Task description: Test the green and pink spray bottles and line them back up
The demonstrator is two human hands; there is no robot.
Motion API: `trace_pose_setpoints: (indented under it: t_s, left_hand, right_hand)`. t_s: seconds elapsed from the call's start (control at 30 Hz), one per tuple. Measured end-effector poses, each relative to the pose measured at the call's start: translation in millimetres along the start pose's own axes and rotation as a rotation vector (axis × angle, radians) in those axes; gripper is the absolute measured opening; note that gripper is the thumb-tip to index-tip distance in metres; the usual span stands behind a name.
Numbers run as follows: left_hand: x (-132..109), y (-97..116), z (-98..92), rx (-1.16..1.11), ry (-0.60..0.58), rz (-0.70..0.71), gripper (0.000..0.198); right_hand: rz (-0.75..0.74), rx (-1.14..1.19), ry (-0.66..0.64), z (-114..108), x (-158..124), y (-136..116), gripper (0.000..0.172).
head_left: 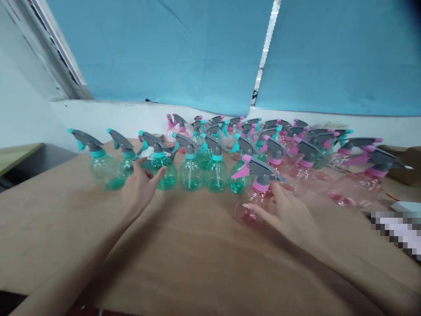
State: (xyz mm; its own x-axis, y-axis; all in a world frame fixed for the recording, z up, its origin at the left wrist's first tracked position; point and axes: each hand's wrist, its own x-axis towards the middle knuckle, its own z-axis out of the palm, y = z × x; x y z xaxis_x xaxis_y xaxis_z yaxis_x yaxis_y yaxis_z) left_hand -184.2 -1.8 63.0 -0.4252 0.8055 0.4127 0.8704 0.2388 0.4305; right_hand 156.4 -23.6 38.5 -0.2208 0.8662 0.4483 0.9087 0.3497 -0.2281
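Note:
My right hand (291, 213) is closed round the body of a pink spray bottle (252, 204) with a grey and pink trigger head. That bottle stands upright at the front of the group, its nozzle facing left. Further left, my left hand (140, 186) hovers with thumb and fingers apart and nothing between them. Just beyond its fingers is a green spray bottle (166, 173) with a turquoise collar. I cannot tell whether the fingers touch it. Another green spray bottle (104, 171) stands at the left end of the front row.
Several green and pink spray bottles crowd the back of the wooden table (184, 250). A large pink bottle (358, 188) stands at the right. Behind are a white wall and a blue curtain (164, 52). A cardboard box (403, 162) sits at the right edge.

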Motion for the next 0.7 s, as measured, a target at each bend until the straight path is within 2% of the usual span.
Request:
trace_pose_setpoints:
  t_s: [0.13, 0.37, 0.53, 0.63, 0.7]
  left_hand:
    - [8.5, -4.1, 3.0, 0.086, -0.05, -0.018, 0.075]
    - [5.7, -2.1, 8.4, 0.126, -0.12, 0.004, 0.072]
    - [1.9, -9.2, -7.1, 0.072, -0.074, -0.021, 0.07]
    - [8.2, -25.8, -21.2, 0.014, 0.003, -0.063, 0.067]
    - [15.6, -40.0, -27.2, -0.089, 0.012, -0.089, 0.072]
  right_hand:
    - [-0.005, 0.02, -0.027, 1.3, 3.3, -9.8, 0.048]
    - [0.004, 0.019, -0.04, 3.3, 3.1, -15.0, 0.048]
    - [-0.004, 0.021, -0.034, 5.1, 3.6, -17.1, 0.047]
    - [0.005, 0.027, -0.047, 4.7, 4.6, -20.4, 0.046]
    - [0.01, 0.032, -0.059, 4.3, 5.4, -23.6, 0.046]
